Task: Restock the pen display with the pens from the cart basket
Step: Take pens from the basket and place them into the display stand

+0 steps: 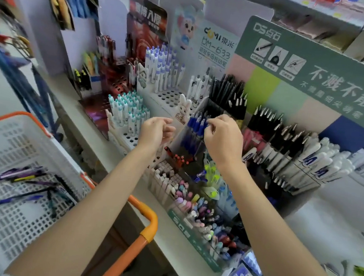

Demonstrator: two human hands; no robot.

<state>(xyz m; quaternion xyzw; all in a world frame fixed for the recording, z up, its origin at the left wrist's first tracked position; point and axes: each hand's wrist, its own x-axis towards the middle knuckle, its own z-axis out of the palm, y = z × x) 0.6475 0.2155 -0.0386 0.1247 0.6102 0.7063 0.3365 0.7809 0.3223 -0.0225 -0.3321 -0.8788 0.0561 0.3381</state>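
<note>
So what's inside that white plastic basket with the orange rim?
Loose blue and purple pens lie on the white basket's floor; the left forearm covers its near-right part.

Found open passage above the cart basket [15, 145] and over the bare counter [98, 141] edge. Met packed tips farther in: blue pens [197, 122], black pens [225, 90] behind, white pens [311, 158] leaning at right.

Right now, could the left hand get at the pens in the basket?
Probably yes: the left hand holds nothing, and the pens lie uncovered in the open-topped basket beside that arm.
</note>
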